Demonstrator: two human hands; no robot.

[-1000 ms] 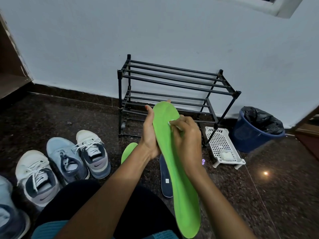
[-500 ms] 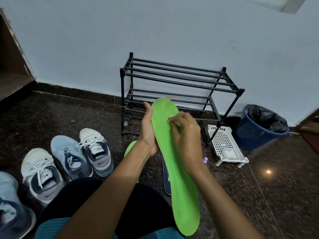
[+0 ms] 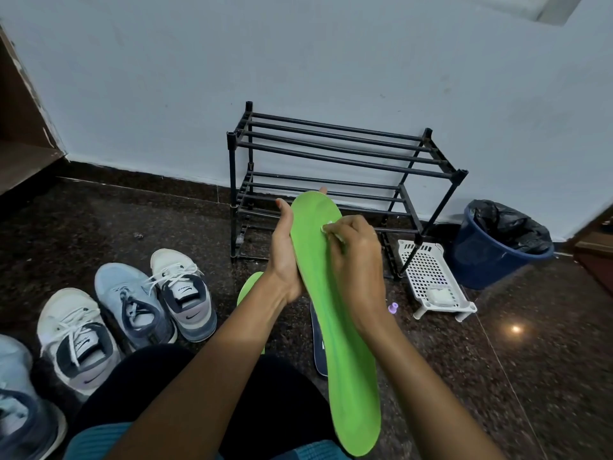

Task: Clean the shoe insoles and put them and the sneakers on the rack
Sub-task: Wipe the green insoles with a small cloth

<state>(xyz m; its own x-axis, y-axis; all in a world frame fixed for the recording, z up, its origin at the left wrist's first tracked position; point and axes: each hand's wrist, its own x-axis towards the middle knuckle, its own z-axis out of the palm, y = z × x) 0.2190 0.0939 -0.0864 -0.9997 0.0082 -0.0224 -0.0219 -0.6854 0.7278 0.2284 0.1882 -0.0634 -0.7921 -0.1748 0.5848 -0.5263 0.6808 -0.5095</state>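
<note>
Plainly the wiping step is in hand. The left hand [image 3: 285, 257] grips the green insole [image 3: 335, 327] near its toe end, with the thumb lying along the near edge and the fingers wrapped behind; one fingertip [image 3: 322, 190] shows over the top. The right hand [image 3: 360, 263] has its fingers bunched together, pinching a small white pad [image 3: 329, 229] against the insole's face just below that fingertip.

The main risk, I judge, is flex. The insole is held only up by the fingers, and its long heel end hangs unsupported below both wrists. A firm rub from the pad could bend it or twist it out from under the thumb. If it drops, it would land on the dark floor beneath the wrists, where a second green insole [image 3: 249, 288] and a navy insole [image 3: 317, 346] lie, and pick up grit again.

The pad is small, so it could slide out of the pinch and leave bare fingertips rubbing. The heel end, well away from the fingers, could easily go unwiped.

The rack [image 3: 331, 154] stands beyond the fingertips, with no insoles or shoes on it yet. The sneakers [image 3: 184, 290] sit on the floor well out past the left thumb.
</note>
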